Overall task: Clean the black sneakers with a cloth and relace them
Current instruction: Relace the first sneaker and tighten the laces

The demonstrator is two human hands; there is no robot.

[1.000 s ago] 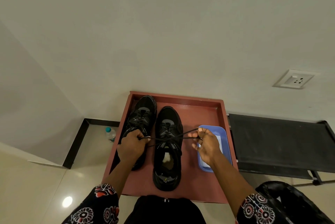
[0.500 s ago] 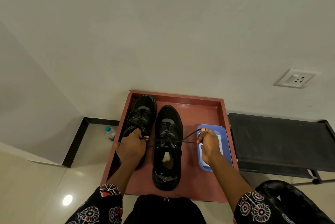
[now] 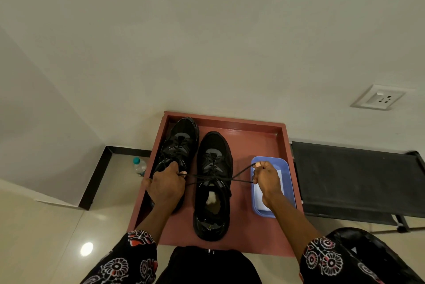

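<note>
While both hands pulled sideways, the black shoelace [image 3: 212,179] stretched tight across the right-hand sneaker [image 3: 213,182], which stood in the middle of the reddish-brown tray [image 3: 257,132] with its toe pointing to the wall. The left hand [image 3: 165,188] was curled shut around one end of the lace, and it sat over the heel end of the other sneaker [image 3: 178,145], which stood just beside the first one and looked laced already. The right hand [image 3: 268,179] pinched the other end between thumb and fingers, above the blue tub [image 3: 289,182] with something white inside it. I could not tell if that white thing was the cloth. The two ends crossed over the tongue of the shoe, so it looked like a knot was being pulled snug. The lace was thin, soft and floppy, so it would slip away if held loosely; I think the best place to hold it was near the tips, pinched hard. The sneaker looked light and bendy on top but firm at the sole, so a strong tug could drag it across the tray. A plastic bottle [image 3: 139,166] stood on the floor to the left, and a black cot [image 3: 354,182] was well apart on the right.
</note>
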